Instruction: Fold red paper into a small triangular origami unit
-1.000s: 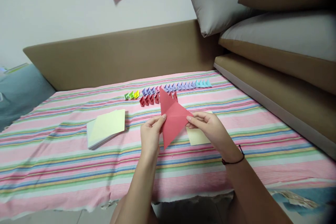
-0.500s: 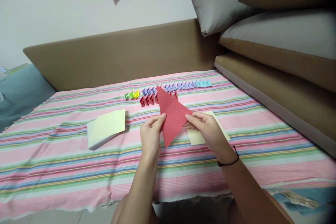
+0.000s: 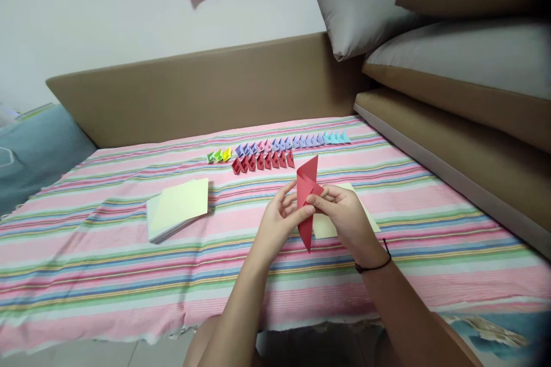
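A sheet of red paper (image 3: 306, 183) is held up between both hands, bent over on itself so that pointed ends stick up and down. My left hand (image 3: 282, 215) grips its left side, thumb in front and fingers behind. On the right, my right hand (image 3: 340, 209) pinches the paper near its middle, its thumb close to the left thumb. Beneath the right hand, a pale yellow sheet (image 3: 325, 226) lies partly hidden on the striped cloth (image 3: 206, 292). Behind the hands stands a row of small folded red paper pieces (image 3: 260, 161).
A stack of pale paper (image 3: 181, 206) lies to the left. Farther back are folded purple and pink pieces (image 3: 282, 144), light blue ones (image 3: 336, 137), and green and yellow ones (image 3: 218, 155). Grey and brown cushions (image 3: 456, 63) are piled at the right, beside a brown backrest (image 3: 206, 92).
The red paper went from spread nearly flat to bent over on itself. My left hand moved right, close to my right hand, and the row of red folded pieces is now uncovered.
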`<state>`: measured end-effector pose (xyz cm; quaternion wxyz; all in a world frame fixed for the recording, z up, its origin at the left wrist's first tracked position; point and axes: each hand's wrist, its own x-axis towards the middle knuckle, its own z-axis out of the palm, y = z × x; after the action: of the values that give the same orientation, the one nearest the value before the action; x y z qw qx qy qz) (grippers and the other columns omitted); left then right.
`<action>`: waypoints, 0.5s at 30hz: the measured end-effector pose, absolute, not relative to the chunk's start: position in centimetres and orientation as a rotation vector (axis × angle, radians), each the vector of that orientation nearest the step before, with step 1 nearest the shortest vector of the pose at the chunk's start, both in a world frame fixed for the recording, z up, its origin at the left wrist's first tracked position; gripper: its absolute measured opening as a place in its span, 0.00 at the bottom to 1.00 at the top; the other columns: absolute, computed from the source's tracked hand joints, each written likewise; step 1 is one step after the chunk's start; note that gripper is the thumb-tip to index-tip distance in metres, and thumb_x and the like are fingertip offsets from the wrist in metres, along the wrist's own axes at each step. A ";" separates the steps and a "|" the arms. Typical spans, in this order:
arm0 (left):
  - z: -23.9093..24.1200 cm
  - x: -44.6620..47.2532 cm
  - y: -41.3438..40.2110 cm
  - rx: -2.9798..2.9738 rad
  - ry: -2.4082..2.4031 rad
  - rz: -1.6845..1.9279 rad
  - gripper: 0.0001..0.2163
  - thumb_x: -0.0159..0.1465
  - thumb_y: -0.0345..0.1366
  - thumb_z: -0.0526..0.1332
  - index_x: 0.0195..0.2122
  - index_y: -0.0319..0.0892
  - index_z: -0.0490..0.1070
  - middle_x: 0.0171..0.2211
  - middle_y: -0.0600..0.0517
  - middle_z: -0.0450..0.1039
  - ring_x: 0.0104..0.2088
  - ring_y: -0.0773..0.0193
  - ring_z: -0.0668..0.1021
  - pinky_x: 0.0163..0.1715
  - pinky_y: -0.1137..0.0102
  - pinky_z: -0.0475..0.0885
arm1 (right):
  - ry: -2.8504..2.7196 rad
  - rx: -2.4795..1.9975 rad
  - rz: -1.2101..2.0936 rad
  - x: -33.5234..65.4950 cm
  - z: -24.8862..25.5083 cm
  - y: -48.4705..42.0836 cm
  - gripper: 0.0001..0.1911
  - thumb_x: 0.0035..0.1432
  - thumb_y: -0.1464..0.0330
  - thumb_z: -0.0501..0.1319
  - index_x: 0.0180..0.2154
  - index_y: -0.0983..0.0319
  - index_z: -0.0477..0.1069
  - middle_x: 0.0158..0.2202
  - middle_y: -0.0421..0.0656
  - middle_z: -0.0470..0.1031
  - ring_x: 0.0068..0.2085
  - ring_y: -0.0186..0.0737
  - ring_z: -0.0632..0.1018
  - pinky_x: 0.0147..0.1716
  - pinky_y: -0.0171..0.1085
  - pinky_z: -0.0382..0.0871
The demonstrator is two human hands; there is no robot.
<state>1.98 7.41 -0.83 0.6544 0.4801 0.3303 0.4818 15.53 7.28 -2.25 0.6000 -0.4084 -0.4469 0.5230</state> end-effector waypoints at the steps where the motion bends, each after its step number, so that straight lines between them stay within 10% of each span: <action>1: -1.0 1.9 7.4 1.069 0.760 1.093 0.20 0.52 0.40 0.69 0.45 0.41 0.72 0.41 0.46 0.77 0.40 0.60 0.78 0.41 0.69 0.71 | -1.018 -0.932 1.239 15.6 -2.1 7.3 0.14 0.42 0.59 0.71 0.23 0.61 0.71 0.24 0.40 0.76 0.28 0.37 0.76 0.33 0.37 0.72; 6: -1.4 0.3 8.2 0.995 0.934 1.264 0.15 0.55 0.47 0.64 0.31 0.38 0.74 0.28 0.50 0.76 0.26 0.68 0.74 0.28 0.75 0.69 | -0.938 -0.935 1.261 16.9 -1.4 7.2 0.13 0.46 0.60 0.69 0.31 0.61 0.74 0.32 0.42 0.78 0.32 0.38 0.78 0.33 0.36 0.73; 15: -0.7 -1.6 8.9 0.920 1.007 1.420 0.13 0.51 0.42 0.68 0.32 0.39 0.74 0.27 0.52 0.75 0.24 0.69 0.74 0.25 0.77 0.68 | -1.048 -1.128 1.116 18.6 -1.4 7.4 0.13 0.46 0.60 0.69 0.31 0.61 0.74 0.32 0.42 0.78 0.31 0.36 0.77 0.31 0.34 0.72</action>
<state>-1.57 8.89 -0.67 0.5532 0.3890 0.4261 0.6008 18.63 7.37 -1.44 0.5809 -0.4829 -0.4484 0.4778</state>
